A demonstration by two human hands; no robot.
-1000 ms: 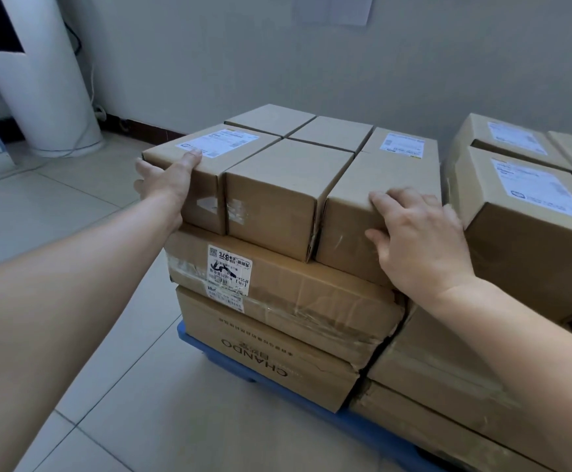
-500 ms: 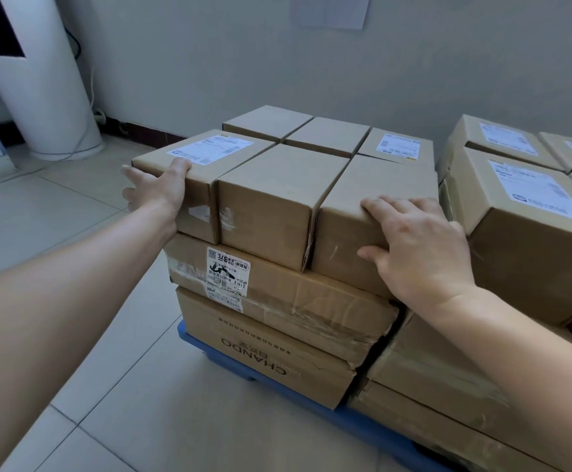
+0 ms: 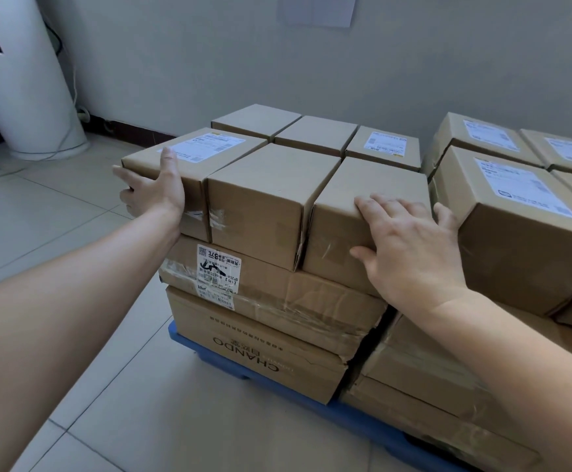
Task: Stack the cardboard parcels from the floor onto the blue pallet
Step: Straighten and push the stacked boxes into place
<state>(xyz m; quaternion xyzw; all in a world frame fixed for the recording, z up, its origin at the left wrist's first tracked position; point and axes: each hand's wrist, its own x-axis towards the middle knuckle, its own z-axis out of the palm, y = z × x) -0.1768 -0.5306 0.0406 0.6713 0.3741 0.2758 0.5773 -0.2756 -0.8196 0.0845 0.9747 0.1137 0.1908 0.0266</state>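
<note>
Both hands on the near top row of the stack on the blue pallet (image 3: 209, 356).
The left hand (image 3: 155, 195) clasps the labelled parcel (image 3: 209, 155) at its left end, thumb over the top; the right hand (image 3: 410, 247) lies spread flat over the near right parcel (image 3: 363, 185), not clasping it.

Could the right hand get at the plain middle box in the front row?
Probably yes: the right hand rests on the front right box beside it, and the middle box has a bare top and front. Its sides, flush against that box and the labelled left box, look ungrippable.
</note>
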